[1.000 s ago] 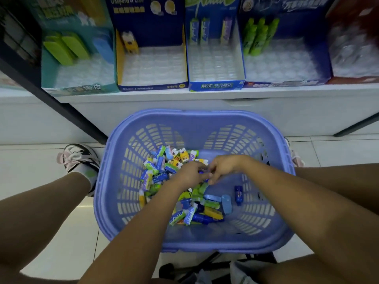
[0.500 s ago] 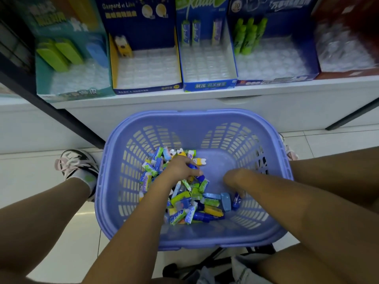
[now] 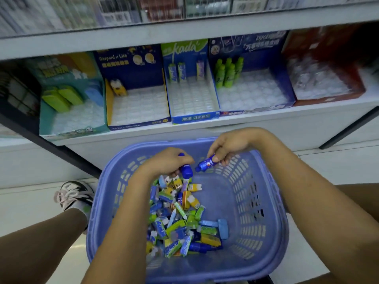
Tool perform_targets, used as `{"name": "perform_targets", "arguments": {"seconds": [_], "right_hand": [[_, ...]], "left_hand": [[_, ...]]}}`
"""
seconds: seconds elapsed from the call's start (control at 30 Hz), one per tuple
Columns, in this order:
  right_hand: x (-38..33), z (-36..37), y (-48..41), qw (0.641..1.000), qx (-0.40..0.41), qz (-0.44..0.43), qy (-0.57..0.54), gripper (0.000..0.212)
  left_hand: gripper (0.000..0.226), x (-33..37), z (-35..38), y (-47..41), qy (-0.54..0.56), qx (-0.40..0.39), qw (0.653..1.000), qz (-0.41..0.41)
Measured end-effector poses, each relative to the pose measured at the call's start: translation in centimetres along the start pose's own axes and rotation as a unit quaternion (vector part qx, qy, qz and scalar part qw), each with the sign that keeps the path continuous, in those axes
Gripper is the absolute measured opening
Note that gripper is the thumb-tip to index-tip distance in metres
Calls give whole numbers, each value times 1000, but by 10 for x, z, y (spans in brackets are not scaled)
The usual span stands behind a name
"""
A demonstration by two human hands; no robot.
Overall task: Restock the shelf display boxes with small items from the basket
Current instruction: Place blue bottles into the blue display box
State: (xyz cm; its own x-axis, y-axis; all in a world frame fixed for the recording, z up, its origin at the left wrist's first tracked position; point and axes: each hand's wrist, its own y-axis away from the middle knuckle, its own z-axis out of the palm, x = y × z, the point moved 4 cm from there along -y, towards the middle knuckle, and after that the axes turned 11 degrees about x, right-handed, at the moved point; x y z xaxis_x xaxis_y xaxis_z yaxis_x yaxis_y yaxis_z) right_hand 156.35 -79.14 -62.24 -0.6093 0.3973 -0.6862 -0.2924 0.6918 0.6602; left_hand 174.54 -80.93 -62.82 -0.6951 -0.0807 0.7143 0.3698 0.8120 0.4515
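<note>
Two bottle-shaped items are held above the far end of the basket (image 3: 242, 187), so the step in hand is judged to be the carry up to the shelf (image 3: 276, 124). It is best done if each piece is turned upright before it is raised, and if a socket is chosen first. The green pieces (image 3: 227, 71) standing at the back of the dark blue box (image 3: 256, 95) share this shape, so that box is likely the right one, and its clear tray is mostly unfilled. One piece should be seated at a time and pressed straight down, so that neighbours are not tipped. The left hand (image 3: 168, 162) is closed round a plain blue piece (image 3: 187, 171); a blue tip shows above the knuckles, and whether it belongs to a second piece cannot be told. The right hand (image 3: 227, 148) is clamped by thumb and fingers on a printed blue piece (image 3: 205, 163), tilted with its narrow end toward the left hand. The two pieces are near each other but apart. The loose pile (image 3: 176, 218) lies below and nearer the body, and the display boxes (image 3: 194, 118) are ranged beyond the hands.
</note>
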Motion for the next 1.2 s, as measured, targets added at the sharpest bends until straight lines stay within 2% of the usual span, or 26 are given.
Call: {"name": "perform_targets", "arguments": {"seconds": [0.1,0.17,0.3,0.43,0.53,0.63,0.8,0.87,0.97,1.03,1.1,1.2], "right_hand": [[-12,-32,34,988,33,-58,-138,18],[-15,-46,53,975,48,-90,-200,18],[-18,-60,75,957,46,-137,-251,27],[-21,-73,82,942,78,-163,-284,24],[-20,-86,83,936,171,-180,-251,23],[-18,-102,84,912,274,-205,-225,13],[-12,-127,87,894,339,-220,-195,24],[-8,-140,86,884,370,-210,-193,23],[0,-173,78,822,510,-182,-174,27],[-1,-195,72,779,601,-157,-81,29],[-4,-209,62,763,630,-141,-17,26],[-7,-220,42,772,617,-155,6,20]], "left_hand": [[8,43,-12,9,105,42,991,72],[7,68,-13,12,172,61,977,106],[10,104,-12,7,275,133,942,141],[12,127,-6,-7,323,172,919,145],[15,144,-4,-17,310,177,919,167],[11,160,-1,-26,278,179,926,181],[9,181,6,-42,242,157,933,215],[8,180,6,-54,210,194,935,208],[5,170,11,-69,137,243,945,173],[6,166,18,-74,108,239,952,155],[8,166,23,-77,83,233,957,153],[11,169,27,-79,46,225,962,149]]}}
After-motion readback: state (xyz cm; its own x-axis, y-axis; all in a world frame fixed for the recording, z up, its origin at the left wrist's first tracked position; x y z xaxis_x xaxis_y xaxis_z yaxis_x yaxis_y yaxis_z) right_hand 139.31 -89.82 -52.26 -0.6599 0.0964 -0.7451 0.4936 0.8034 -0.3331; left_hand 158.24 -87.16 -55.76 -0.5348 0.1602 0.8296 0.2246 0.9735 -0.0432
